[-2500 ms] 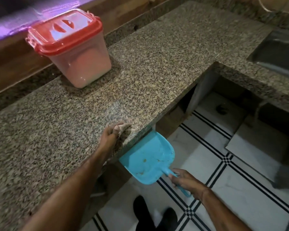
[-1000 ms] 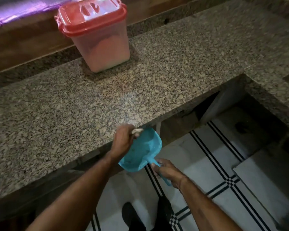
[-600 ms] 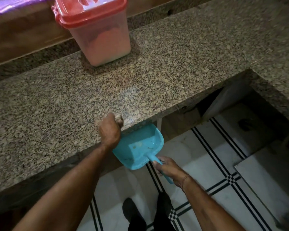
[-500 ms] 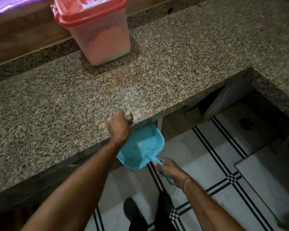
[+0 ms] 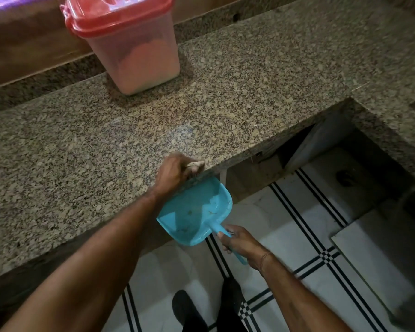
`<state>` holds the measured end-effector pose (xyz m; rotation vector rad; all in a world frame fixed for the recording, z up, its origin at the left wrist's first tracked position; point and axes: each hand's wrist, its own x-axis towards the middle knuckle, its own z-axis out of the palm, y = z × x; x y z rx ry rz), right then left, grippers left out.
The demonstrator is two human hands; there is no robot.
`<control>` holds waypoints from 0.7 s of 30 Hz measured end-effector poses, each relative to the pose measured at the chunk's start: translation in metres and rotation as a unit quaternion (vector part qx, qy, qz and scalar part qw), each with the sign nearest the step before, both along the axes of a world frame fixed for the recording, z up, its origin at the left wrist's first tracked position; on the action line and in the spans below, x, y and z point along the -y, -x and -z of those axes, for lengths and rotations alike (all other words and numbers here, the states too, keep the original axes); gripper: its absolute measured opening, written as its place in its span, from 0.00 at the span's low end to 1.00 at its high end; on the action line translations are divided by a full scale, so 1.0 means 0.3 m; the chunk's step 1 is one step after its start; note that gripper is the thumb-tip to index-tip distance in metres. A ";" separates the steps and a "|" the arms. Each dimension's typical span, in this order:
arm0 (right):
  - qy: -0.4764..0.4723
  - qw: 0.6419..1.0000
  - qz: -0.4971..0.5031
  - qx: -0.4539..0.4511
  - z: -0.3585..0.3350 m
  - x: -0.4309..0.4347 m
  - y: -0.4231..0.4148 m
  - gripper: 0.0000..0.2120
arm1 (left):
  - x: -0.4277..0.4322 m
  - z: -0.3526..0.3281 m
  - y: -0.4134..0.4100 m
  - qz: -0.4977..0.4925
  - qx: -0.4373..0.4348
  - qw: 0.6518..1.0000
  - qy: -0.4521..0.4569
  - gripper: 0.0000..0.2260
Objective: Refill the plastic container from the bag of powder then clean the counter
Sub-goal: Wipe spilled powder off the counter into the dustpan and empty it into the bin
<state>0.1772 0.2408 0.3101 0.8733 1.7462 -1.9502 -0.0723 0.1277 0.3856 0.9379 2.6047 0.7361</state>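
Few crumbs (image 5: 212,212) are lying in the dustpan (image 5: 189,219) the right hand (image 5: 240,243) is gripping, powder (image 5: 146,68) is sitting in the lidded tub (image 5: 120,19), and the left hand (image 5: 175,171) is curling, grasp unclear.

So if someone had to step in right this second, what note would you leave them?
Left hand: at the front edge of the counter, fingers curled on a small pale wad.
Right hand: grips the handle of the blue dustpan, held just under that edge.
Plastic container: at the back of the counter, red lid on, powder inside. Bag not in view.
Done: the refill, it seems; some crumbs lie in the pan.
Left: wipe the faint pale smear off the counter, then empty the pan.
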 end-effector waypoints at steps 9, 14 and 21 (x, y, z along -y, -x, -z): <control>-0.006 1.000 -0.007 -0.012 -0.042 0.015 -0.008 0.06 | -0.001 -0.037 0.041 0.036 0.034 0.993 0.108 0.06; -0.007 1.000 0.001 -0.010 -0.042 0.025 -0.015 0.08 | 0.035 -0.043 -0.033 -0.059 0.053 0.995 0.065 0.09; -0.005 1.000 -0.002 0.004 -0.032 0.045 -0.002 0.10 | 0.093 0.010 -0.246 -0.004 -0.047 0.997 0.060 0.06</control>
